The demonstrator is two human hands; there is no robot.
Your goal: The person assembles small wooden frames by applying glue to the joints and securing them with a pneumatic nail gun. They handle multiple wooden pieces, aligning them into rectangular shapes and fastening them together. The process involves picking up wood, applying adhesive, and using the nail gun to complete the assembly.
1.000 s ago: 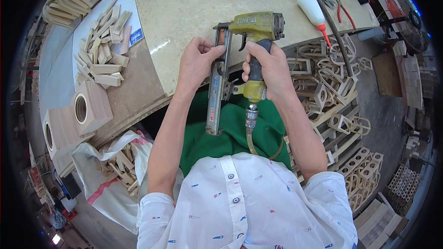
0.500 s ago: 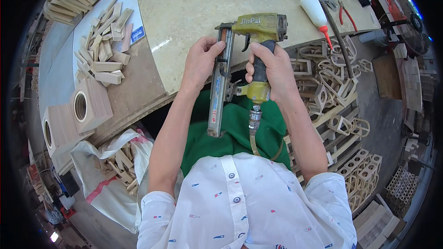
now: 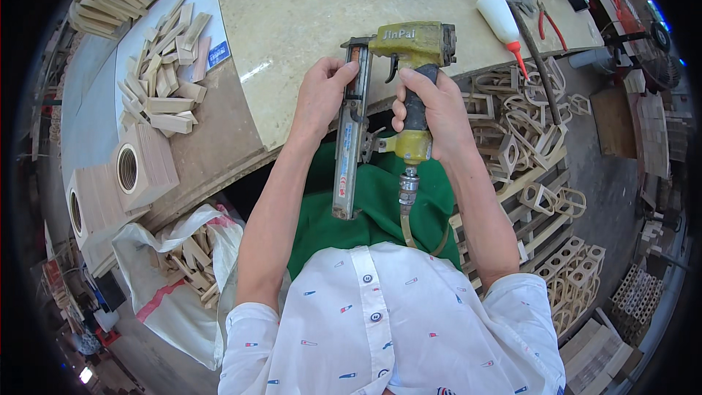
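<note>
A worn olive-green pneumatic nail gun [image 3: 411, 42] lies on its side in front of me, over the table's near edge. My right hand [image 3: 436, 106] is wrapped round its black grip, thumb on top near the trigger. My left hand [image 3: 322, 95] pinches the upper part of the long metal magazine, its thumb laid across the rail and its other fingers mostly hidden behind. From the grip's base a metal coupling [image 3: 408, 186] joins a clear air hose that runs down to the green apron [image 3: 314, 201].
Small wood strips [image 3: 167, 73] lie heaped at the left, near wooden blocks [image 3: 150, 164] with round threaded holes. Below them a white sack [image 3: 139, 256] holds offcuts. At the right are a glue bottle [image 3: 497, 16], red pliers [image 3: 550, 25], a metal bar and stacked wooden frames [image 3: 512, 121].
The nail gun and both hands have shifted very slightly to the right. Both grips look the same.
</note>
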